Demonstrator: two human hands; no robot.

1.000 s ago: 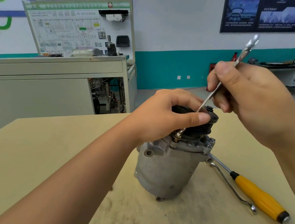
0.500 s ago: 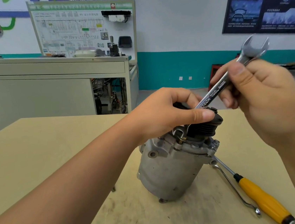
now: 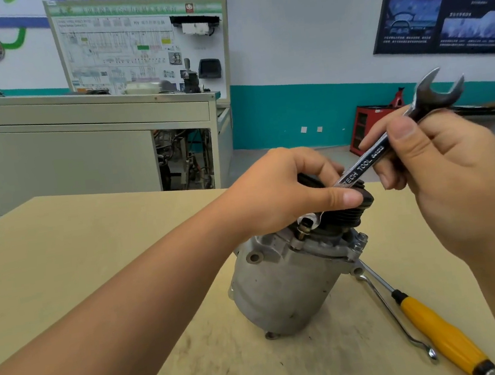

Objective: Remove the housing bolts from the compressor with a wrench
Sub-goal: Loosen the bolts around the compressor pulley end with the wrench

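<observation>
We judge the task to be at an early stage. The compressor [image 3: 285,288] stands on end on the tabletop [image 3: 93,251], toward its right edge and well back from the near edge. The left hand [image 3: 277,193] curls over its black top, fingers and thumb gripping it to steady it. The right hand [image 3: 454,170] pinches the shank of the wrench [image 3: 367,163] between thumb and fingers. The wrench's lower open end sits on a brass-coloured bolt [image 3: 303,228] at the housing's upper rim, and its other end points up and away. That bolt stands proud of the housing, so we take it as partly backed out but not yet free. We see no loose bolts lying on the tabletop, and we cannot tell how many remain on the far side.

A yellow-handled screwdriver [image 3: 441,328] and a bent metal rod [image 3: 389,310] lie side by side along the right edge, running toward the near right corner. The tan top is scuffed with dark smears around the compressor. Behind it we see a grey training bench [image 3: 52,160] carrying a wiring-diagram board [image 3: 137,45], a white wall with a teal band [image 3: 287,112], a dark poster [image 3: 447,1] and a red cabinet [image 3: 369,127].
</observation>
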